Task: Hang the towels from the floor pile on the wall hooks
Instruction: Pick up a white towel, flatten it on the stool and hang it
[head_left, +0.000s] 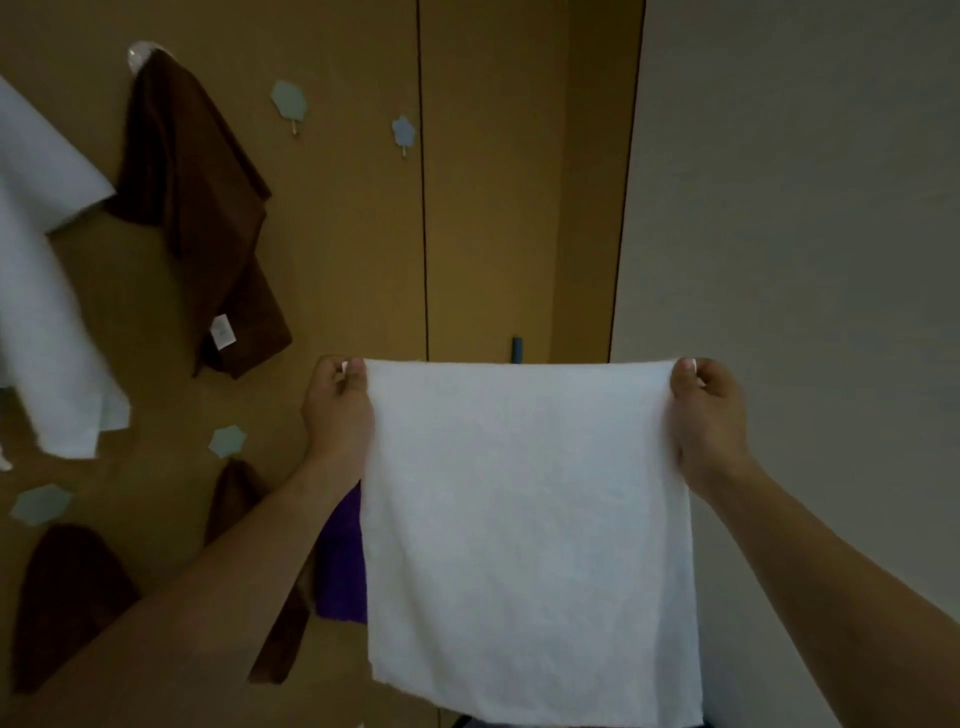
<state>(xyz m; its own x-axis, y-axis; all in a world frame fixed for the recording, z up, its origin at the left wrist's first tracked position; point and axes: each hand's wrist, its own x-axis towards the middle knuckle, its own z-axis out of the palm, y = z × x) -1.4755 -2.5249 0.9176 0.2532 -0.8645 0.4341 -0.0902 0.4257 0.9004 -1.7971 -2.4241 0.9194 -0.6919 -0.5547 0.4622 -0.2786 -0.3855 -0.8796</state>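
Observation:
A white towel (524, 530) hangs spread flat in front of me. My left hand (337, 410) pinches its top left corner and my right hand (709, 415) pinches its top right corner. On the brown wall to the left, a brown towel (200, 218) hangs from a hook (140, 54), and a white towel (41, 291) hangs at the left edge. Two bare pale blue hooks (290, 101) (403, 132) sit higher up on the wall. Lower down, a purple towel (340, 566) and two dark brown towels (67, 592) (236, 493) hang too.
Two more pale blue hook plates (227, 440) (40, 504) are on the lower left wall. A dark vertical seam (423, 208) splits the brown panels. A grey wall (805, 208) fills the right side. A small dark blue object (517, 349) shows just above the towel's top edge.

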